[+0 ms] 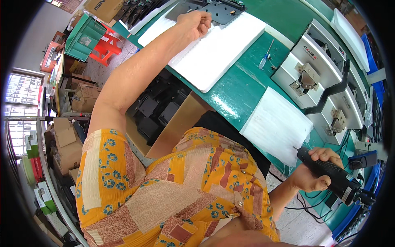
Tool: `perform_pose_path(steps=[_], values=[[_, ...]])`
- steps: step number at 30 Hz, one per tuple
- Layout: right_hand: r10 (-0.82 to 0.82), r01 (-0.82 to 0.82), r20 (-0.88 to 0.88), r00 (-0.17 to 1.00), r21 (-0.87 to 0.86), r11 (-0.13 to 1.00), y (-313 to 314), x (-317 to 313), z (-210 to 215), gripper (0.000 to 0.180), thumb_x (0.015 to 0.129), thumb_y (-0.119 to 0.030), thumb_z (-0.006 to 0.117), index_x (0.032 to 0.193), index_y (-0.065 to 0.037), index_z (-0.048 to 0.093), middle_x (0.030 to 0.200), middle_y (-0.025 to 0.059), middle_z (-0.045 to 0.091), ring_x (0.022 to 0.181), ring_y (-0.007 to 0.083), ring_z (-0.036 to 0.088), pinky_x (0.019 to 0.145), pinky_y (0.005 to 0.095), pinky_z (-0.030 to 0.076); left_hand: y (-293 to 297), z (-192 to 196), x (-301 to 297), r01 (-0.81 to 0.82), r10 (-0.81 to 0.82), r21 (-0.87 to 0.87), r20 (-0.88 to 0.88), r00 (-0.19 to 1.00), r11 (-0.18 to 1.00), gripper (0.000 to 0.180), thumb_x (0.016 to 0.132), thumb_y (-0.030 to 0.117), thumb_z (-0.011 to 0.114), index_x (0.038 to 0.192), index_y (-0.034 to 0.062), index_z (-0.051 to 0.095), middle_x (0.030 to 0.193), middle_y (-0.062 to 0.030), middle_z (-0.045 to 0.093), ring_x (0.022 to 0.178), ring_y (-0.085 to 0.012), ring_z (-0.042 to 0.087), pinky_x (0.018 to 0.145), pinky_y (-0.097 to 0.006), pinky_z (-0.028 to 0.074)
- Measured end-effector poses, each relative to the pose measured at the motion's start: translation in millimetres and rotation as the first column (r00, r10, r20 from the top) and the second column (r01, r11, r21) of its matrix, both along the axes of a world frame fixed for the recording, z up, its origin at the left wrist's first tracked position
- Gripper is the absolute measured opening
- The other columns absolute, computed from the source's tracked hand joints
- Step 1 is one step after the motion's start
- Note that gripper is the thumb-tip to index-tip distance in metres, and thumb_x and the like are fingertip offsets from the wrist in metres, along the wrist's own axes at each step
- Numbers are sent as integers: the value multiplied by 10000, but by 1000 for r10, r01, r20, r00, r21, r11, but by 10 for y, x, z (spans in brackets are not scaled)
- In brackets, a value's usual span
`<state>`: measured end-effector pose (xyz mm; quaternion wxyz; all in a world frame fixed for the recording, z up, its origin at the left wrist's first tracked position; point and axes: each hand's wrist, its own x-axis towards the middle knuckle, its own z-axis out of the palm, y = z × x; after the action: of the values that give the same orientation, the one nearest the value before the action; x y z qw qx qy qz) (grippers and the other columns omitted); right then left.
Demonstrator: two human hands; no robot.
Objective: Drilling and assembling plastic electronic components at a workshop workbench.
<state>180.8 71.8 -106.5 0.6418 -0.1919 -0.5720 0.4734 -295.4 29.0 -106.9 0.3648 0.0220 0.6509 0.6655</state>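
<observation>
My right hand (314, 177) is wrapped round a black electric screwdriver (331, 175), its bit end pointing left over a white foam sheet (277, 125). At the far side of the table, my left hand (196, 24) has its fingers curled together. Whatever sits in those fingers, if anything, is too small to make out. Just beyond them lies a dark flat panel (224, 13) with small fittings on it, resting on a white foam board (218, 53). The hand covers part of the panel's near edge.
Two silver-grey machines (306, 59) with black brackets stand on the green table (230, 96) at right. A blue-handled screwdriver (264, 61) lies beside them. Below the table edge is a cardboard box (179, 123) of black parts. A red stool (108, 47) and green crate (82, 39) stand left.
</observation>
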Motion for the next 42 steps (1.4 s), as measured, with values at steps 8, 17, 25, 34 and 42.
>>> perform_pose_path(steps=[8, 17, 25, 34, 42], values=[[0, 0, 15, 1000, 20, 1000, 30, 8, -10, 710, 886, -610, 747, 1194, -22, 496, 942, 127, 548, 753, 216, 581, 653, 367, 523, 120, 58, 83, -54, 48, -67, -95, 994, 996, 142, 956, 106, 734, 920, -20, 679, 755, -89, 683, 582, -91, 627, 451, -158, 466], [10, -10, -47, 999, 6, 1000, -17, -26, -16, 671, 860, -519, 824, 1196, -20, 526, 957, 128, 575, 764, 217, 608, 679, 364, 558, 85, 49, 255, -169, 199, 199, -142, 970, 965, 145, 936, 2, 705, 984, -128, 661, 873, -236, 719, 712, -275, 744, 535, -238, 587], [91, -89, -122, 988, 23, 996, -16, -25, -40, 678, 863, -500, 828, 1240, -21, 533, 973, 134, 586, 775, 219, 607, 707, 369, 550, -871, 280, 688, 50, -13, 281, -130, 991, 958, 85, 943, 95, 734, 931, 23, 689, 782, -62, 657, 680, -104, 628, 528, -177, 448], [192, -184, -133, 972, 70, 980, 106, 66, -133, 784, 858, -698, 721, 1270, -52, 554, 1021, 118, 595, 836, 242, 608, 741, 408, 537, -1194, 295, 2009, 424, -426, 150, -19, 904, 893, 103, 975, 112, 712, 946, 21, 674, 651, -31, 629, 501, -73, 560, 447, -202, 418], [229, -219, -152, 962, 75, 973, 112, 59, -207, 791, 846, -728, 710, 1263, -70, 578, 1037, 112, 615, 832, 239, 619, 748, 418, 542, -787, -62, 2208, 715, -717, 83, -10, 698, 695, 135, 986, 134, 692, 915, 28, 648, 655, -45, 649, 483, -85, 581, 442, -211, 458]])
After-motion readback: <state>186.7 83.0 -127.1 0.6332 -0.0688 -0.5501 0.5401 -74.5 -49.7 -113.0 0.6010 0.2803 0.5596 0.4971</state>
